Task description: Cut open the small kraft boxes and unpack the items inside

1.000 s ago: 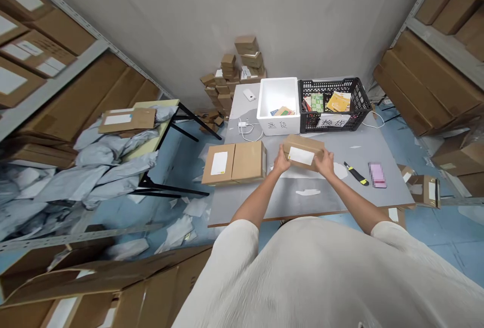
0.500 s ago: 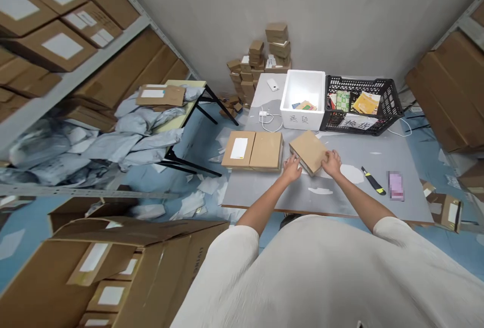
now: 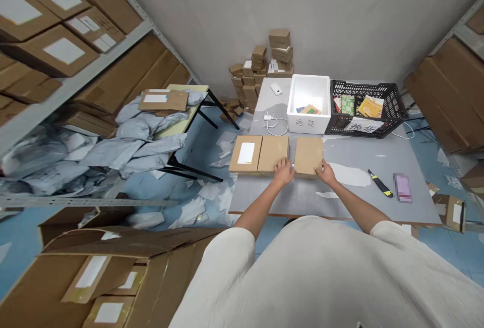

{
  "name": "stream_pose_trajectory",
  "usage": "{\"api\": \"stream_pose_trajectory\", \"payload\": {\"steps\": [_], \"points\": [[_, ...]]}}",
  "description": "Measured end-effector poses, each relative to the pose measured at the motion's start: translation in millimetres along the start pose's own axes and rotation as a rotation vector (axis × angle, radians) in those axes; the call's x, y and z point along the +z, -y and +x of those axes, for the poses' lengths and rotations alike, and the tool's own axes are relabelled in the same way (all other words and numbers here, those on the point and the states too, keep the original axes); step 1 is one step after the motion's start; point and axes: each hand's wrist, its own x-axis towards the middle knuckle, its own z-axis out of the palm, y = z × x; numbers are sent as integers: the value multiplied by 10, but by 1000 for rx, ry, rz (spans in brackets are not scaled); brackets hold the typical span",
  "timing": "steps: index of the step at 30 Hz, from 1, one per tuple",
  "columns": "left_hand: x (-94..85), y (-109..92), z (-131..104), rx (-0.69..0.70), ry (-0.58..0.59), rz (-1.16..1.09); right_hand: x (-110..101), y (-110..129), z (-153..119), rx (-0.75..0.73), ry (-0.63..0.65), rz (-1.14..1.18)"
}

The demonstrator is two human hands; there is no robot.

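Observation:
Three flat brown boxes lie in a row on the grey table [image 3: 264, 195]. The left box [image 3: 242, 156] bears a white label, and the middle box [image 3: 273, 152] touches it. A small gap parts the middle box from the right box [image 3: 308, 155]. My left hand [image 3: 283, 171] rests at the front right corner of the middle box, fingers apart, near the right box's front left corner. At the right box's front right corner, my right hand [image 3: 325, 172] grips the edge between thumb and fingers.
Behind the boxes stand a white foam bin [image 3: 308, 125] and a black crate [image 3: 365, 133] with packets. A utility knife [image 3: 380, 183] and a pinkish item [image 3: 403, 188] lie right. A large open carton [image 3: 177, 277] stands at lower left.
The right box has turned from a slant to line up with the others. My left hand has moved left onto the middle box's corner. The view has shifted slightly.

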Motion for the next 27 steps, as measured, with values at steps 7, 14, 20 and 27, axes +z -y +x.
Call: {"api": "stream_pose_trajectory", "payload": {"steps": [7, 14, 20, 27], "points": [[7, 83, -21, 127, -17, 11, 125, 225, 77, -53, 17, 61], [-21, 129, 43, 209, -9, 3, 256, 185, -76, 104, -6, 118], [-44, -70, 133, 94, -21, -125, 280, 198, -146, 325, 73, 255], [62, -321, 374, -67, -27, -519, 69, 97, -159, 405, 28, 234]]}}
